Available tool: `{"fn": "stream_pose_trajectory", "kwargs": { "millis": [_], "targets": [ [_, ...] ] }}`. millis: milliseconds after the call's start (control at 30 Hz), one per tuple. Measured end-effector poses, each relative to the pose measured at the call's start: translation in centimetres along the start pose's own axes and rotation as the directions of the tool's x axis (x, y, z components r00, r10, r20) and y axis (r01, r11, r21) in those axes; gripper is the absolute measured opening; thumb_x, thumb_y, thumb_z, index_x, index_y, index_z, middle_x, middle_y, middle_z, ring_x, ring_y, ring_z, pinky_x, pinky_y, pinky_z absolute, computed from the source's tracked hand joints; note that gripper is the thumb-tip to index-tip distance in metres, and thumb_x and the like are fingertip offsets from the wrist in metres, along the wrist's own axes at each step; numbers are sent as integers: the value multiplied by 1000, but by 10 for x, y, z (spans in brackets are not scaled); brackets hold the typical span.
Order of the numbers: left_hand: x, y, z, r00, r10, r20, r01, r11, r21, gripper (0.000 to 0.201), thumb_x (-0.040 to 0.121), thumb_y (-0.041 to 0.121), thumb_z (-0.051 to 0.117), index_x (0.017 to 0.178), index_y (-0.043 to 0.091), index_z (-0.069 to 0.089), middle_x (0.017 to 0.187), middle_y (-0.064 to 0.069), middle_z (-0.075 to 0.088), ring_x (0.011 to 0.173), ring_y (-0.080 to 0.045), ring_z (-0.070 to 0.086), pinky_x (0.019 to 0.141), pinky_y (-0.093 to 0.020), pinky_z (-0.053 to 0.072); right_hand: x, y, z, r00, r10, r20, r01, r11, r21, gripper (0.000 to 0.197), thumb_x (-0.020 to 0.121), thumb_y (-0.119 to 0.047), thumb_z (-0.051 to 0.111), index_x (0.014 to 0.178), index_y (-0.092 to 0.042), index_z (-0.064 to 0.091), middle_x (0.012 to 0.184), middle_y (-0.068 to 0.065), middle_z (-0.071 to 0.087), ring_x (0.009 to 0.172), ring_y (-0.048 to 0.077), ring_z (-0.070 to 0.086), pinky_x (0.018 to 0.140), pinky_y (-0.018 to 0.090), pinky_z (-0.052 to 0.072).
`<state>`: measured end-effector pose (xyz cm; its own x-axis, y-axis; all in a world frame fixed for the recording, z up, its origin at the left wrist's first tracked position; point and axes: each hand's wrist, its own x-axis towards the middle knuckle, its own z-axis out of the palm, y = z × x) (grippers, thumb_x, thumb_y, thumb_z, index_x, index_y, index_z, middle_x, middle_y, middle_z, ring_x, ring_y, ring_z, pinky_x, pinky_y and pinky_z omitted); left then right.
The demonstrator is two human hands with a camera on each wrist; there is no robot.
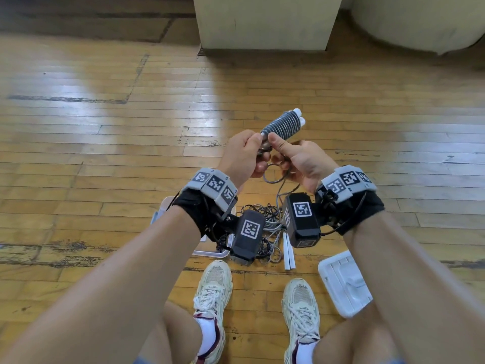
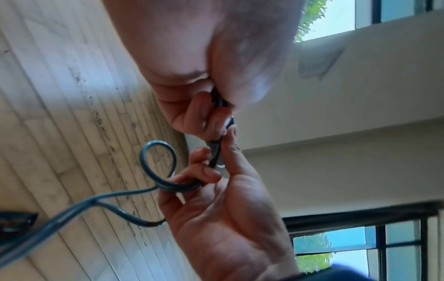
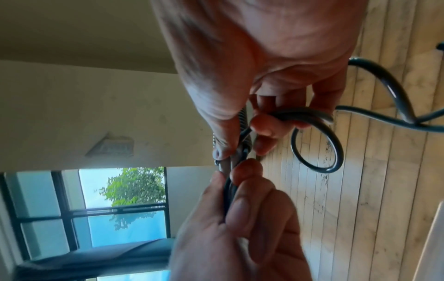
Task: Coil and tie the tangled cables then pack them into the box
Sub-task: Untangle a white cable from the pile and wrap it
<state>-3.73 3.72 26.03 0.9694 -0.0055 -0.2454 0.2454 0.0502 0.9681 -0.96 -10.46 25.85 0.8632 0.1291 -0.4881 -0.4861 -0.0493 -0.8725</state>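
A grey cable is wound tightly round two white handles into a short bundle (image 1: pixel 282 124), held up over the wooden floor. My left hand (image 1: pixel 256 145) pinches the bundle's lower end, and my right hand (image 1: pixel 277 149) pinches the same end from the other side, thumb up. A loose loop of the grey cable (image 1: pixel 273 176) hangs under the hands; the same loop (image 2: pixel 156 163) (image 3: pixel 317 148) is sharp in both wrist views. A tangle of dark and grey cables (image 1: pixel 265 219) lies on the floor beside a clear plastic box (image 1: pixel 210 254), partly hidden by my left wrist.
The box's white lid (image 1: pixel 343 282) lies on the floor at the right, near my right shoe (image 1: pixel 300 306). Two white handles (image 1: pixel 288 252) lie at the tangle's near edge. A cream pillar (image 1: pixel 265 19) stands ahead, with bare wooden floor (image 1: pixel 91 122) to the left.
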Motion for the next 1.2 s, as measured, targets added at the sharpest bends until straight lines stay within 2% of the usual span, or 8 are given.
{"fn": "stream_pose_trajectory", "kwargs": {
  "millis": [133,267,400,633,767,867,1033,1200],
  "targets": [
    [-3,10,-2,990,-98,100,119,966,-230,20,108,19,35,105,7,51,66,-4,50,45,-9,38,42,-18,31,-1,-2,2,991,-135,8,133,986,103,46,88,-33,74,122,-5,58,82,-3,66,50,4,47,58,26,47],
    [1,7,-6,998,-58,12,55,982,181,29,108,22,35,109,2,56,70,-6,57,50,-14,45,44,-22,36,1,1,2,983,-172,-69,172,985,-3,43,88,-34,75,116,-6,61,92,-1,67,57,3,52,62,26,49],
    [2,-3,-10,986,145,82,-159,681,715,23,105,33,44,115,13,49,81,-1,65,63,-16,57,53,-28,41,5,7,-1,970,-207,-126,189,972,-139,42,86,-34,77,113,-6,62,95,2,70,66,6,58,59,23,50],
    [-1,-17,-7,953,283,109,-223,409,885,40,98,41,57,118,9,45,95,-10,66,76,-27,59,64,-39,48,7,11,10,966,-214,-148,189,968,-166,42,85,-35,77,112,-7,60,104,6,71,87,17,69,66,27,54],
    [1,-17,-7,959,268,97,-216,460,861,30,102,32,51,121,9,48,95,-13,65,77,-30,57,64,-38,43,7,10,10,968,-226,-104,211,967,-144,44,88,-34,75,115,-8,54,111,8,68,96,20,69,67,27,54],
    [4,-14,-10,961,267,76,-196,459,866,30,105,34,42,115,8,54,91,-11,63,73,-26,53,62,-32,36,5,6,8,976,-216,-29,213,972,-102,41,93,-31,69,120,-6,51,117,11,67,73,4,66,68,26,53],
    [8,-10,-18,960,280,0,-162,554,816,34,105,36,42,104,6,59,85,-11,64,71,-29,60,63,-40,49,-1,0,6,986,-113,120,115,993,-15,15,101,-22,57,98,-8,59,69,1,62,53,9,45,61,27,43],
    [8,-9,-18,967,254,-37,-144,656,741,36,105,37,43,98,7,60,84,-12,66,71,-32,64,67,-47,55,-3,-5,-2,978,-42,205,19,994,111,10,93,-17,66,85,-12,64,69,1,65,60,11,52,65,27,43]
  ]
}}
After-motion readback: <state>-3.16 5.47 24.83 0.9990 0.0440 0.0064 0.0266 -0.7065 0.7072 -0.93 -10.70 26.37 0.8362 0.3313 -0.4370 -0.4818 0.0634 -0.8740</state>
